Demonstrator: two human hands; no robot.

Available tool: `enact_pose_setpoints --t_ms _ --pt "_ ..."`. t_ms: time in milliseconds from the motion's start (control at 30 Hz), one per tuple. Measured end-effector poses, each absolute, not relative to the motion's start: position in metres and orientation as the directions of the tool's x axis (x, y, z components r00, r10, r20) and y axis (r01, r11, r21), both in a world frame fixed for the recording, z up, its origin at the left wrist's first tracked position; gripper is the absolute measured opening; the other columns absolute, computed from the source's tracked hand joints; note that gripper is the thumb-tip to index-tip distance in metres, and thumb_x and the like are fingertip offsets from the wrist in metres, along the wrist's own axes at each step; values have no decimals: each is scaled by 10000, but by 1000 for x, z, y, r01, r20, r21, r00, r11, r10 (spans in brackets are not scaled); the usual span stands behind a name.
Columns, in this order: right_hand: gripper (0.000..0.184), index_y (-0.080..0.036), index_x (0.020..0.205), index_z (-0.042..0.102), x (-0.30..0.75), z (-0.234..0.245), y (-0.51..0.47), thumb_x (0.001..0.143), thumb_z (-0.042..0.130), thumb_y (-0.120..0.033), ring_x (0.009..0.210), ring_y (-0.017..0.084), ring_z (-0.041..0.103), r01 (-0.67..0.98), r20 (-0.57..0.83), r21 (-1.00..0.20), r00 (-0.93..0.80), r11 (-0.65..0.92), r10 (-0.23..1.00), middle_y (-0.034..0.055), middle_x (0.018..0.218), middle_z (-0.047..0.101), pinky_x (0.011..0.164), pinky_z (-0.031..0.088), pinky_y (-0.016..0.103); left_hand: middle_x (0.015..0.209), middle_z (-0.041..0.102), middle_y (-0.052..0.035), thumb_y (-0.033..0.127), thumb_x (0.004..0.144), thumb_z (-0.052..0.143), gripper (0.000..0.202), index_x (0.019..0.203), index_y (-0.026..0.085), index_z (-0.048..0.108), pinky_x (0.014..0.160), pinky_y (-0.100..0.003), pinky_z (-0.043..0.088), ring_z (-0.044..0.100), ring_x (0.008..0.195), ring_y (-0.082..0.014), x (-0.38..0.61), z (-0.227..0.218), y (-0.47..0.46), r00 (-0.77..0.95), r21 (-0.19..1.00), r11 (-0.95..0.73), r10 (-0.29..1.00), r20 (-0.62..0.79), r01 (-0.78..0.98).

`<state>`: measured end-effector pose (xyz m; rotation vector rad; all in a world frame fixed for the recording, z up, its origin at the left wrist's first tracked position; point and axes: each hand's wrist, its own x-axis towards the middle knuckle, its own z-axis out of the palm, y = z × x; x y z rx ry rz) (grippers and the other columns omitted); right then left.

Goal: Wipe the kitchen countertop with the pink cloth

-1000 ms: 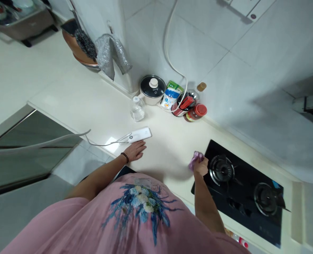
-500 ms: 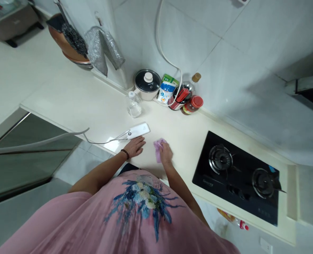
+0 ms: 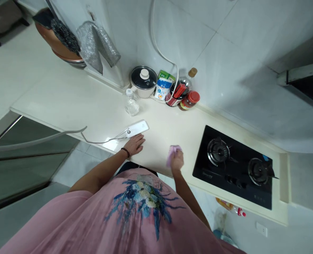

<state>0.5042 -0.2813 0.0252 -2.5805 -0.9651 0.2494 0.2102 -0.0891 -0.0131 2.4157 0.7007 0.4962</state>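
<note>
My right hand is closed on a pink cloth and presses it to the pale countertop, left of the black gas stove. Some of the cloth is hidden under the fingers. Flat on the counter lies my left hand, fingers stretched out, with a beaded bracelet at the wrist. Just beyond its fingertips is a white power bank with a thin cable plugged into its near end.
The two-burner gas stove is set into the counter at right. Along the wall stand a lidded pot, a clear bottle, a seasoning bag and red-topped jars. A white cord hangs there; pans lean at left.
My right hand has slid the pink cloth to the right across the counter, toward the stove. My left hand stays in place beside the power bank. The view has shifted slightly.
</note>
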Motion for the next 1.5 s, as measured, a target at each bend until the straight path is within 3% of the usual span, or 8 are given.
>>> enact_pose_setpoints --t_ms 100,233,433,600,1000,1100,1333,1500 --pt "321 -233 1242 686 439 18 -249 1014 477 -317 1078 260 623 735 -136 -455 500 -503 855 129 1214 705 946 505 390 1582 539 -185 314 979 561 510 1465 172 625 1251 -620 394 385 1565 -366 210 -12 -89 799 612 -699 576 174 371" --pt "311 -253 1227 709 417 15 -250 994 504 -268 1082 247 613 776 -113 -484 404 -406 908 119 1214 713 941 510 363 1590 533 -176 313 976 563 527 1486 188 610 1249 -627 391 382 1566 -366 209 -13 -88 799 605 -703 575 175 373" --pt "385 -215 1207 716 525 30 -351 969 486 -412 918 234 649 543 -28 -434 790 -719 613 112 1131 714 771 505 340 1603 516 -179 318 987 546 515 1476 170 608 1263 -610 378 378 1566 -357 209 -15 -89 794 604 -708 576 196 365" --pt "436 -164 1217 703 555 42 -390 958 434 -390 955 263 635 449 50 -397 881 -800 470 158 1140 688 759 489 362 1600 528 -165 324 985 537 520 1480 186 610 1272 -611 364 385 1564 -352 209 -13 -89 794 610 -699 581 180 373" --pt "331 -245 1138 787 380 13 -306 986 498 -196 1061 236 573 832 14 -478 329 -283 944 103 1141 711 1001 476 354 1599 530 -153 312 985 525 497 1453 182 629 1270 -588 380 384 1568 -336 209 -9 -89 788 590 -714 582 200 377" --pt "326 -238 1115 787 419 14 -352 946 512 -194 1132 250 575 791 23 -474 450 -386 893 106 1165 713 1021 487 381 1600 531 -154 308 991 519 482 1439 174 637 1275 -582 376 391 1565 -331 209 -9 -89 782 583 -720 585 217 377" --pt "479 -176 1123 757 532 20 -471 990 381 -441 1079 320 613 488 70 -373 863 -789 501 169 1100 693 948 527 477 1595 538 -160 316 986 528 491 1444 180 637 1270 -599 379 394 1563 -340 209 -7 -90 786 590 -710 587 194 385" --pt "583 -146 1335 671 516 8 -478 1022 352 -521 1307 376 560 599 105 -374 786 -708 609 236 1336 634 1091 481 595 1590 537 -162 329 983 529 490 1438 180 637 1264 -599 388 401 1556 -340 209 -7 -88 790 591 -706 586 180 390"
